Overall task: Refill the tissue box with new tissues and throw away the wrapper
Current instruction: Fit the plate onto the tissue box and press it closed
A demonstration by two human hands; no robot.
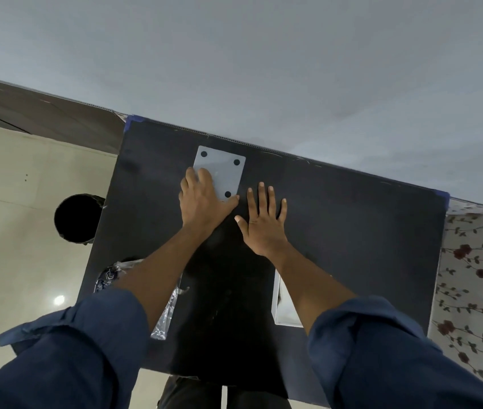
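Observation:
My left hand point(201, 199) lies flat, fingers spread, on the lower left part of a pale grey card with black dots point(223, 169) at the far middle of the black table point(352, 231). My right hand point(262, 221) rests flat on the table just right of the card, fingers apart, holding nothing. A shiny plastic-wrapped tissue pack point(165, 314) lies under my left forearm near the table's left front. A white tissue box point(283, 308) sits partly hidden under my right forearm.
A round black bin point(76, 218) stands on the pale floor left of the table. A floral cloth point(473, 290) covers a surface to the right. A grey wall rises behind the table's far edge.

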